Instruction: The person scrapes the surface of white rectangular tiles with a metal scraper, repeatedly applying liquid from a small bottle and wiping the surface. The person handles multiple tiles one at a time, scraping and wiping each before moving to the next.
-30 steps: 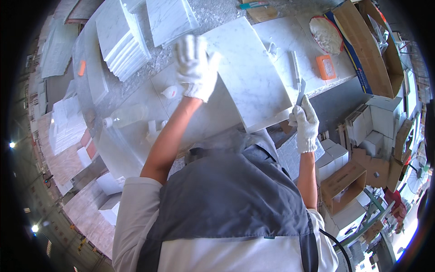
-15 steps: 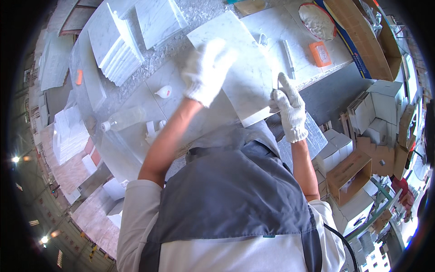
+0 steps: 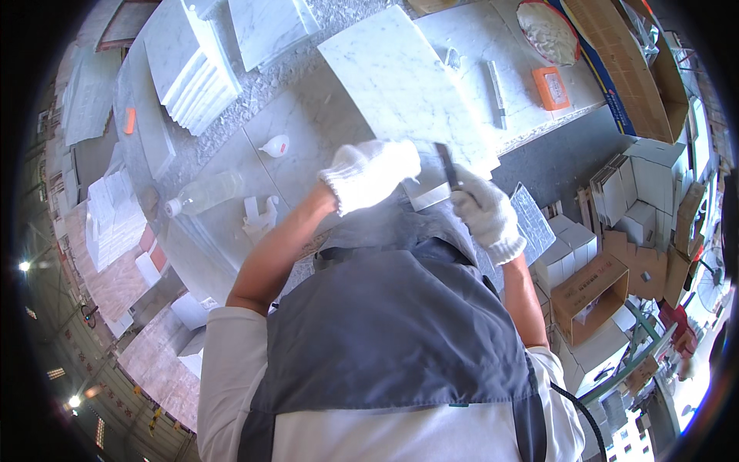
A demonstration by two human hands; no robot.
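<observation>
A white, grey-veined marble tile [image 3: 400,85] lies at an angle on the bench, its near corner toward me. My left hand [image 3: 373,173], in a white knit glove, is over the near left edge of this tile. Its fingers stretch rightward and look empty, though slightly blurred. My right hand [image 3: 486,212], gloved the same way, is closed around a narrow, flat, dark blade [image 3: 446,165]. The blade points up and away over the near right part of the tile. Whatever handle it has is hidden in my fingers.
Past the tile are a utility knife [image 3: 496,92], an orange box [image 3: 550,88] and a bowl of white paste [image 3: 548,32]. On the left are a small white squeeze bulb [image 3: 275,146], a clear bottle [image 3: 206,192] and stacked tiles [image 3: 192,69]. Cardboard boxes [image 3: 589,300] stand right.
My left hand has come down toward me from the tile's upper left. My right hand has moved slightly nearer and turned, so the dark blade now shows clearly.
</observation>
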